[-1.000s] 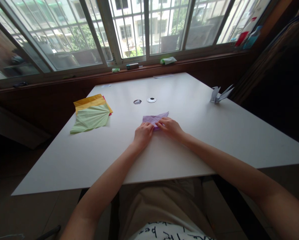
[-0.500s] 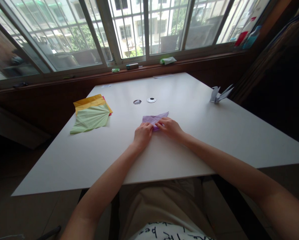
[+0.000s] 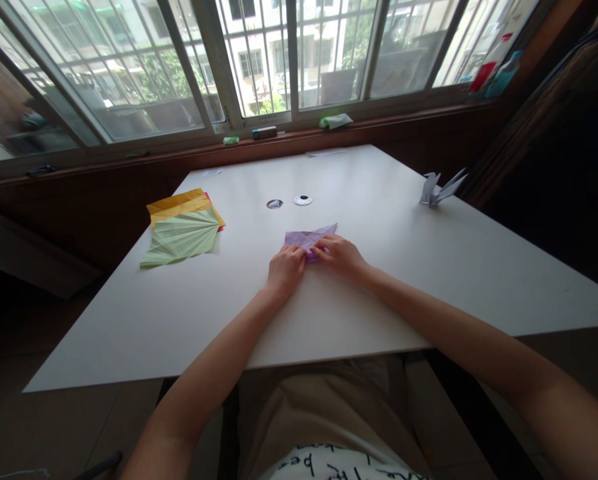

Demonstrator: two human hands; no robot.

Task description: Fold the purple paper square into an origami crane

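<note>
A creased sheet of purple origami paper (image 3: pixel 303 237) lies partly folded on the white table, with a pointed corner at its far right. My left hand (image 3: pixel 287 267) is closed on its near left edge, fingers bent over the paper. From the right, my right hand (image 3: pixel 341 255) pinches the near edge, its fingertips close to those of the left. Both hands cover much of the paper's near side, so the fold under the fingers is hidden.
Green pleated paper (image 3: pixel 181 239) overlaps yellow paper (image 3: pixel 179 208) at the left. Beyond my hands are two round table inserts, one a cable-hole cover (image 3: pixel 303 200). A grey folded-paper crane (image 3: pixel 436 190) stands by the right edge of the white table (image 3: pixel 203 333).
</note>
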